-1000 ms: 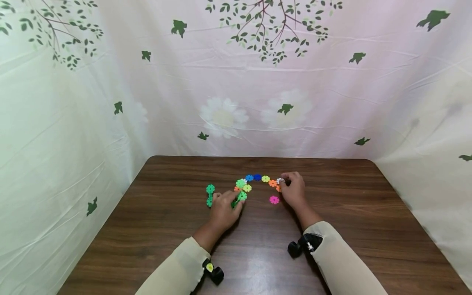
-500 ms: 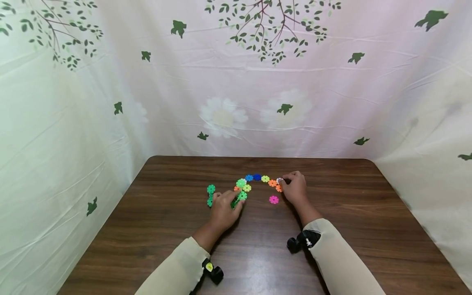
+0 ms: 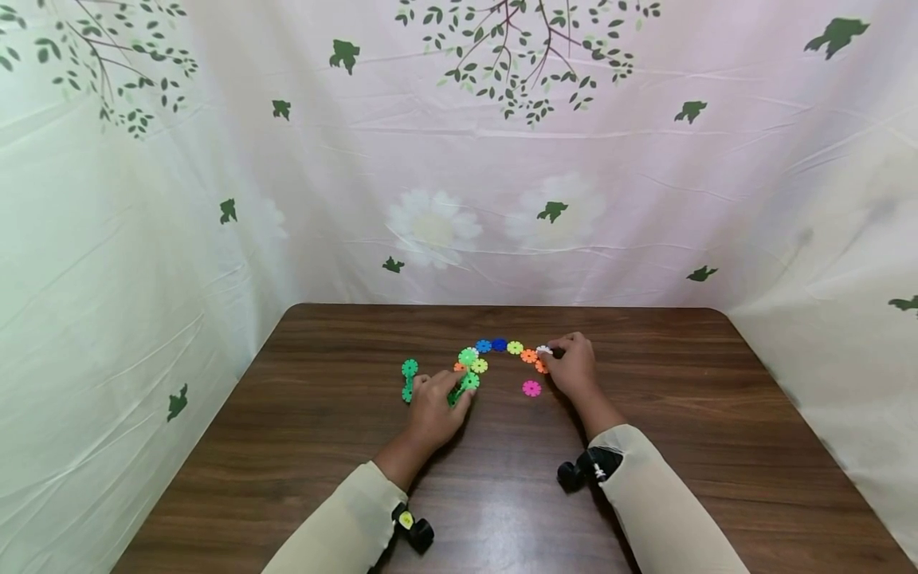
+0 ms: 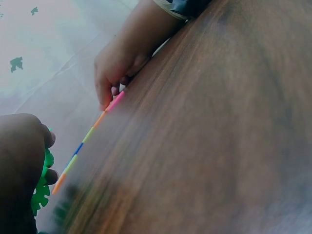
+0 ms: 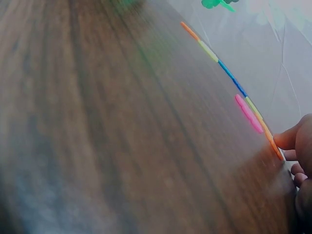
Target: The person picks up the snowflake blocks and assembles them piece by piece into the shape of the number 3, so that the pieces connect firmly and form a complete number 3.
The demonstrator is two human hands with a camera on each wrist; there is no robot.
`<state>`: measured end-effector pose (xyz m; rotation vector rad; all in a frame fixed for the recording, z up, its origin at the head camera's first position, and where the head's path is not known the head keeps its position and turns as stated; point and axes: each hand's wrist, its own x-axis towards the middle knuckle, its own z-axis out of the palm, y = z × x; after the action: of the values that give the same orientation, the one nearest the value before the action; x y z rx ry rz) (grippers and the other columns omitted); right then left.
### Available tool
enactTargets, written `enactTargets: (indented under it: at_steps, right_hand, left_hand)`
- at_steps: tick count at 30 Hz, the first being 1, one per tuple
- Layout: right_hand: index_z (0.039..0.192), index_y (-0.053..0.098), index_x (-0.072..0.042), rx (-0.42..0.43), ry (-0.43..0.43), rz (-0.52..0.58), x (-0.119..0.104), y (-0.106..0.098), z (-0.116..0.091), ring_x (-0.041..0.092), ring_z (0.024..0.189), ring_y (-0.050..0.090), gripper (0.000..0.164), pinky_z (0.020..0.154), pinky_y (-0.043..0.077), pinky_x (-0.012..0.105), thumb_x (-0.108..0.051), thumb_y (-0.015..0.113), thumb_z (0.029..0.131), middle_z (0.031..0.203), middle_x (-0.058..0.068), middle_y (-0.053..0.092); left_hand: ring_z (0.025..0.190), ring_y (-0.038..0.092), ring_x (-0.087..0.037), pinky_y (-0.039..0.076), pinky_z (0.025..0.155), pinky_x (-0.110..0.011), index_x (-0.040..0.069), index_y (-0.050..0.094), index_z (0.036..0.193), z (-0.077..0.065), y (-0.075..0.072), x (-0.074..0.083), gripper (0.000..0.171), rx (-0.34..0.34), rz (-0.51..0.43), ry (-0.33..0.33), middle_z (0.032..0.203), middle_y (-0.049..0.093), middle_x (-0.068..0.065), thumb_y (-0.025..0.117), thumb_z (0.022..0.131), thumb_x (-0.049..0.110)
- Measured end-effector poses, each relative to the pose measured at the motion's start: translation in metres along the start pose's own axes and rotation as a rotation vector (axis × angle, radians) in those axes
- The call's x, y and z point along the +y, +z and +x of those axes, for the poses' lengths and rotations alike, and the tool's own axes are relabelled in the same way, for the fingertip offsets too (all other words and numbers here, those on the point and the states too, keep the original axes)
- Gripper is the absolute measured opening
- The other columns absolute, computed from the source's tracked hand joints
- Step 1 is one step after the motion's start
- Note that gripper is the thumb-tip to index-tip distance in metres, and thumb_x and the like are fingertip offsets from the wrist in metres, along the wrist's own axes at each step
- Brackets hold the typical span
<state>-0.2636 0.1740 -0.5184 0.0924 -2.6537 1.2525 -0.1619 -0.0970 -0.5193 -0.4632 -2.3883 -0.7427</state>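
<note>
While both forearms reach in over the dark brown wood-grain table (image 3: 688, 414), the person's left hand (image 3: 436, 406) has its fingers bent around a cluster of green, notched plastic discs (image 3: 469, 381), holding it. Two more green flower-shaped discs (image 3: 409, 367) show just past the knuckles, on the hand's outer side.

To the right of the held cluster, an arc of flat flower-shaped discs lies on the table: a light blue disc (image 3: 484, 345) beside a dark blue disc (image 3: 499, 344), next a yellow disc (image 3: 515, 347), then two orange discs (image 3: 528, 355). At that end, the right hand (image 3: 574, 368) narrows its thumb and finger on a white notched disc (image 3: 544, 350), which sits against the orange ones; how firmly it grips cannot be told.

A bright pink flower-shaped disc (image 3: 531, 388) lies apart, on the person's side of the arc. Cream sleeves (image 3: 667, 502) cover both forearms, and a pale cloth (image 3: 459, 175) printed with leaves and flowers hangs behind the table.
</note>
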Motion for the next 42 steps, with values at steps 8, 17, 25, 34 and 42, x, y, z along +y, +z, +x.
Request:
enactTargets:
  at_steps: [8,17,25,34,42]
  right_hand:
    - [0.116,0.075,0.008,0.012,0.011,-0.003,-0.0001,0.0023,0.0024,0.045,0.130,0.053,0.026,0.107,0.046,0.059,-0.012,0.078,0.100,0.129,0.026,0.060]
    - [0.111,0.073,0.003,0.050,0.000,0.078,-0.0004,0.0031,0.0017,0.034,0.099,0.063,0.016,0.085,0.050,0.041,-0.005,0.076,0.098,0.104,0.020,0.068]
    - [0.113,0.074,0.002,0.044,0.003,0.108,0.0005,0.0034,0.0017,0.028,0.093,0.061,0.015,0.080,0.048,0.033,-0.006,0.075,0.101,0.098,0.016,0.066]
    - [0.115,0.074,0.003,0.053,-0.012,0.116,-0.0008,0.0021,-0.0012,0.030,0.094,0.062,0.014,0.079,0.049,0.033,-0.006,0.071,0.104,0.102,0.020,0.069]
    - [0.112,0.074,0.001,0.070,-0.040,0.123,-0.0020,0.0036,-0.0039,0.030,0.095,0.064,0.012,0.081,0.050,0.036,-0.009,0.071,0.106,0.105,0.021,0.072]
  left_hand:
    - [0.094,0.079,-0.024,0.044,0.085,-0.044,0.004,0.080,0.122,-0.0003,0.0006,0.0003,0.032,0.013,-0.003,0.004,0.104,0.082,-0.008,0.088,0.094,0.018]
    - [0.093,0.079,-0.023,0.044,0.084,-0.043,0.004,0.081,0.123,-0.0015,0.0012,-0.0007,0.033,0.012,0.015,0.010,0.105,0.082,-0.008,0.088,0.093,0.017]
    - [0.093,0.079,-0.024,0.044,0.085,-0.044,0.002,0.080,0.123,-0.0012,0.0011,-0.0008,0.034,0.010,0.008,0.015,0.105,0.083,-0.009,0.088,0.093,0.016]
    - [0.092,0.079,-0.023,0.044,0.085,-0.044,0.004,0.080,0.126,-0.0008,0.0000,-0.0002,0.035,-0.003,0.001,0.012,0.105,0.082,-0.008,0.087,0.094,0.018]
    - [0.090,0.078,-0.021,0.044,0.086,-0.044,0.002,0.080,0.124,-0.0006,0.0000,0.0001,0.035,0.005,0.004,0.032,0.103,0.082,-0.008,0.088,0.093,0.016]
